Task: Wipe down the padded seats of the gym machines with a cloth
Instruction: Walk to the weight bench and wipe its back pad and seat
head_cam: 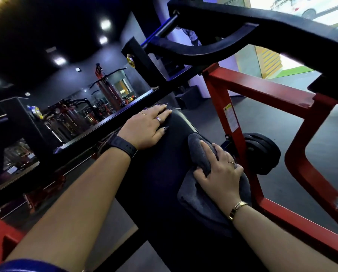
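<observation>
A long black padded seat (160, 185) runs away from me down the middle of the view. My left hand (146, 128) lies flat on its far end, fingers straight. A dark grey cloth (195, 201) is bunched on the pad's right side. My right hand (219, 173) presses down on the cloth, and its fingers curl into the folds.
A red steel frame (282, 95) of the machine stands close on the right, with a black roller pad (262, 152) below it. A black lever arm (223, 46) crosses overhead. A mirror (75, 114) on the left shows other machines. Dark rubber floor (262, 118) lies beyond.
</observation>
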Available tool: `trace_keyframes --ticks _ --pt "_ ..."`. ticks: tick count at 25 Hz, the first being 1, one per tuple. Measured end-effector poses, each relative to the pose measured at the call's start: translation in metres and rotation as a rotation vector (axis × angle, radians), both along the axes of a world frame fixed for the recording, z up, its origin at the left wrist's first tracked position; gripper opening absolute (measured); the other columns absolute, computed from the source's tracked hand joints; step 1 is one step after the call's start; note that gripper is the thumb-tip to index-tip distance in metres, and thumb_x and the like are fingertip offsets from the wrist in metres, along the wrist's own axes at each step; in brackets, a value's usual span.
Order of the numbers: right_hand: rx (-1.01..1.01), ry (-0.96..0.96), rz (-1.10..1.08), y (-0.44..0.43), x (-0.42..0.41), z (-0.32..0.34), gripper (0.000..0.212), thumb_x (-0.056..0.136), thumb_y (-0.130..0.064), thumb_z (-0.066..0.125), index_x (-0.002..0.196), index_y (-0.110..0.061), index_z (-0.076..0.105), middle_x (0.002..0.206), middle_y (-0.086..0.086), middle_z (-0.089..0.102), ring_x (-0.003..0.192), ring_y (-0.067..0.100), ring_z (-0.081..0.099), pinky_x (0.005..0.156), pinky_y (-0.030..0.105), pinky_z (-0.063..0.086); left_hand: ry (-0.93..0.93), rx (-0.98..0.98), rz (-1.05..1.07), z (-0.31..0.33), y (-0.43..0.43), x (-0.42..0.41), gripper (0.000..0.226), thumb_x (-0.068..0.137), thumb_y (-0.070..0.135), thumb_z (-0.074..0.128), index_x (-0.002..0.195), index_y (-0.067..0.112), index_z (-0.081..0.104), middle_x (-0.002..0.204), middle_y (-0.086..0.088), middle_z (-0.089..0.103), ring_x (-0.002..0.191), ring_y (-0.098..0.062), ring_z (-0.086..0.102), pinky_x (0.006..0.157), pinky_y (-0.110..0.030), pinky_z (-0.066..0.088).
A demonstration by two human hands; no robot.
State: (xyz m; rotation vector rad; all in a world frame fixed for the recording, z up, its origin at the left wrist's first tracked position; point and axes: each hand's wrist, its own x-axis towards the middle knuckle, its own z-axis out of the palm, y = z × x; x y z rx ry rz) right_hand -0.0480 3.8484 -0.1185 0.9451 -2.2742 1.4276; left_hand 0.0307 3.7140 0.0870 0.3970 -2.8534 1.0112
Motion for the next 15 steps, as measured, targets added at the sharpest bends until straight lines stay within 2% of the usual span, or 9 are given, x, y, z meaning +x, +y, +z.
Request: trace_keyframes --ticks 3,6,9,15 --pt "0.002 -0.022 -0.007 0.016 0.005 -0.025 0.071 0.068 -0.053 0.042 0.138 -0.044 0.031 0.138 0.002 0.047 0.122 0.027 0.047 0.088 0.054 0.040 -0.162 -0.052 -0.086 -0.013 0.019 -0.032 0.060 0.088 0.042 0.018 0.144 0.026 0.033 0.151 0.002 0.032 0.141 -0.017 0.023 0.115 -0.040 0.012" --pt "0.004 -0.070 -0.008 0.037 0.007 -0.059 0.072 0.067 -0.051 0.044 0.137 -0.045 0.030 0.136 0.000 0.049 0.122 0.026 0.049 0.088 0.055 0.041 -0.269 -0.097 -0.165 -0.041 0.034 -0.052 0.059 0.090 0.041 0.011 0.136 0.029 0.046 0.142 0.006 0.046 0.138 -0.015 0.032 0.113 -0.039 0.014" --pt "0.015 -0.116 -0.002 0.045 0.003 -0.073 0.071 0.068 -0.052 0.043 0.137 -0.048 0.028 0.135 -0.004 0.049 0.121 0.023 0.048 0.089 0.055 0.039 -0.265 -0.106 -0.214 -0.058 0.036 -0.055 0.063 0.088 0.043 0.010 0.127 0.027 0.056 0.131 0.006 0.057 0.130 -0.017 0.044 0.112 -0.042 0.019" --pt "0.004 -0.087 0.053 0.032 -0.015 -0.042 0.070 0.070 -0.054 0.037 0.140 -0.049 0.027 0.129 -0.011 0.051 0.113 0.018 0.050 0.085 0.046 0.040 -0.223 -0.150 -0.245 -0.065 0.029 -0.056 0.053 0.090 0.042 0.020 0.121 0.028 0.060 0.124 0.007 0.061 0.126 -0.017 0.050 0.111 -0.045 0.025"
